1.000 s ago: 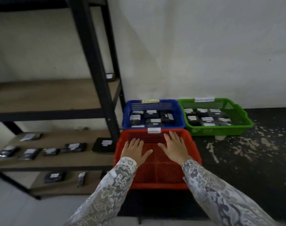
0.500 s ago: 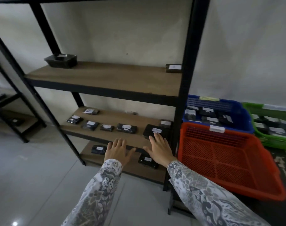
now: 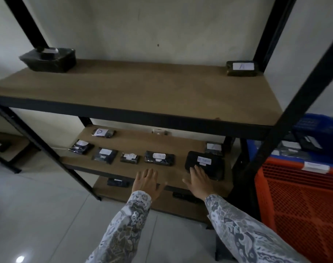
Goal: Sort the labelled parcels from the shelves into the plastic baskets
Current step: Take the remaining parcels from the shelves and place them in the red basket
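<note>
a black metal rack (image 3: pixel 287 103) fills the view, with three wooden shelves: the top shelf (image 3: pixel 143 92), the middle shelf (image 3: pixel 162 147) and a low shelf (image 3: pixel 177 204) near the pale tiled floor (image 3: pixel 38 215). to its right stand an orange basket (image 3: pixel 302 211) and, behind it, a blue basket (image 3: pixel 313 128) with parcels inside.

both arms in patterned sleeves (image 3: pixel 124 230) reach forward and down toward the middle shelf, palms down. the left hand (image 3: pixel 147 184) hovers flat over the shelf's front edge, fingers spread, holding nothing. the right hand (image 3: pixel 199 182) is also spread, its fingertips (image 3: pixel 195 170) resting on the near edge of a large black parcel (image 3: pixel 205 165) with a white label, at the right end of the middle shelf.

smaller labelled parcels lie in a row to the left (image 3: pixel 159 158), one more behind the large one (image 3: pixel 213 148). two dark parcels sit on the top shelf, at the back left (image 3: pixel 48 60) and back right corners (image 3: pixel 241 68).
</note>
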{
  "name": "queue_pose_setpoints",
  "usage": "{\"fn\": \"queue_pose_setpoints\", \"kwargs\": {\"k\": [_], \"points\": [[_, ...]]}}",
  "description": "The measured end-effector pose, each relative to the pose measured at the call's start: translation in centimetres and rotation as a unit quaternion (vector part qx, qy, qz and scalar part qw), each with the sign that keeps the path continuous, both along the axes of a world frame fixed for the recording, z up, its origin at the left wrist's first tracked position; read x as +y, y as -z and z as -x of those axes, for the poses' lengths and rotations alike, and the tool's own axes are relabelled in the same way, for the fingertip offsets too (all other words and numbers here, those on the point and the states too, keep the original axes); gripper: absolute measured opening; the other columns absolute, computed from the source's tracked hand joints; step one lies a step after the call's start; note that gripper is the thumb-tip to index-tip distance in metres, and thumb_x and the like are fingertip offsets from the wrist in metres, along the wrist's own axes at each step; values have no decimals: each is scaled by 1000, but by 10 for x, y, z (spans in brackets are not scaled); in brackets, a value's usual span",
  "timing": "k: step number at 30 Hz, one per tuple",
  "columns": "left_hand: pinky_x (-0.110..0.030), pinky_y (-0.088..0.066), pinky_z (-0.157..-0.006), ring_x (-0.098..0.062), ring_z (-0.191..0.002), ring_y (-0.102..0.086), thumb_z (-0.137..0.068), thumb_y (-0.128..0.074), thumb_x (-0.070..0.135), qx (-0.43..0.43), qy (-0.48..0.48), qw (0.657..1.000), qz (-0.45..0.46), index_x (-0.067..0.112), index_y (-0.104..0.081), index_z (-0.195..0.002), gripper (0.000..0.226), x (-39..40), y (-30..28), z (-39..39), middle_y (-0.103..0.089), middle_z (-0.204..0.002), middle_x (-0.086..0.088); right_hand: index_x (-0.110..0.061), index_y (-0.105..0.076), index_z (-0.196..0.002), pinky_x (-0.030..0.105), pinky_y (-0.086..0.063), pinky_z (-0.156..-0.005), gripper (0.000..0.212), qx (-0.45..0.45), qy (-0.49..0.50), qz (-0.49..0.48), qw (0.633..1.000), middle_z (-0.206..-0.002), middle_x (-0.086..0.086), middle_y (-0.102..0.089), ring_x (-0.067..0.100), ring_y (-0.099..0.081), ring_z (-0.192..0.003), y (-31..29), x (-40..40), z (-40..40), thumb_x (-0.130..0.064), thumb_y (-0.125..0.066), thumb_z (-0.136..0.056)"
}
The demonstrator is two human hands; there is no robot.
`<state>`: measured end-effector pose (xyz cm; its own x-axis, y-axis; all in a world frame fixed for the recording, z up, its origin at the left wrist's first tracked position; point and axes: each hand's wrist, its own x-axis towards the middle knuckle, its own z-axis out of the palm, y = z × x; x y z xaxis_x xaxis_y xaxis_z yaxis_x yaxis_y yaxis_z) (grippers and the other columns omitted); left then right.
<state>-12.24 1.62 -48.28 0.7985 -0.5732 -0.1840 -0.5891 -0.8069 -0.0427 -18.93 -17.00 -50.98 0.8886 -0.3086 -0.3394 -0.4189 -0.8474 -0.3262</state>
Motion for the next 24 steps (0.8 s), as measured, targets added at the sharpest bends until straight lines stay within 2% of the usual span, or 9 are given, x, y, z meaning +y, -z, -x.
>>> {"fn": "queue_pose_setpoints", "kwargs": {"k": [5,7,9,11,13,15,17,21,24], "points": [[-39,-20,-112,-24,-136,-27,-94,-21,59,16,76,997,1,12,-28,-144,68,-28,65,-31,-29,-150,-5,-11,-25,-147,41,-22,-116,64,-24,137,-77,987,-155,9,-22,25,-18,-143,35,-38,-20,-43,-44,-96],[-39,-17,-114,-24,-139,-22,-95,-22,57,26,104,994,-6,10,-23,-146,69,-39,95,-40,-25,-153,-6,-10,-32,-143,40,-23,-116,59,-64,198,-110,972,-152,10,-27,27,-22,-141,53,-54,-25,-39,-49,-94],[-40,-17,-115,-24,-141,-20,-93,-19,59,40,115,992,-11,8,-20,-147,73,-46,123,-46,-22,-154,-8,-11,-30,-145,42,-19,-117,61,-94,247,-98,959,-155,11,-20,28,-16,-143,72,-68,-28,-35,-52,-93],[-43,-28,-111,-28,-136,-34,-87,-12,61,50,130,990,10,4,-32,-142,82,-52,146,-51,-34,-148,-14,-9,-26,-146,45,-17,-118,65,-136,307,-88,938,-156,12,-17,29,-12,-144,88,-80,-29,-34,-54,-92],[-44,-48,-93,-31,-116,-57,-82,-19,58,72,136,988,13,0,-52,-127,81,-54,174,-60,-55,-130,-18,-7,-22,-147,45,-20,-116,71,-175,371,-109,905,-154,13,-20,30,-16,-143,100,-88,-27,-34,-56,-91],[-43,-53,-85,-30,-107,-63,-83,-24,59,72,145,987,22,2,-48,-125,76,-54,197,-69,-61,-123,-17,-5,-13,-149,40,-21,-114,78,-181,410,-153,881,-154,14,-21,30,-20,-142,109,-94,-25,-35,-57,-91],[-43,-50,-90,-28,-112,-60,-89,-13,62,54,152,986,47,4,-39,-130,75,-53,209,-75,-58,-128,-15,-3,-12,-148,35,-25,-111,79,-172,428,-204,863,-152,15,-26,30,-27,-140,114,-95,-24,-34,-57,-92],[-42,-41,-100,-27,-119,-55,-92,-3,63,30,149,986,75,5,-36,-134,78,-49,219,-76,-54,-133,-14,-4,-37,-134,26,-37,-90,58,-225,447,-251,829,-129,12,-51,28,-49,-122,127,-94,-19,-23,-66,-87],[-41,-33,-103,-28,-121,-54,-92,-3,63,27,150,985,84,5,-36,-134,79,-49,218,-76,-53,-134,-15,-3,-36,-130,28,-40,-89,61,-259,447,-274,811,-118,7,-53,20,-52,-108,129,-88,-12,-16,-71,-82]]}}
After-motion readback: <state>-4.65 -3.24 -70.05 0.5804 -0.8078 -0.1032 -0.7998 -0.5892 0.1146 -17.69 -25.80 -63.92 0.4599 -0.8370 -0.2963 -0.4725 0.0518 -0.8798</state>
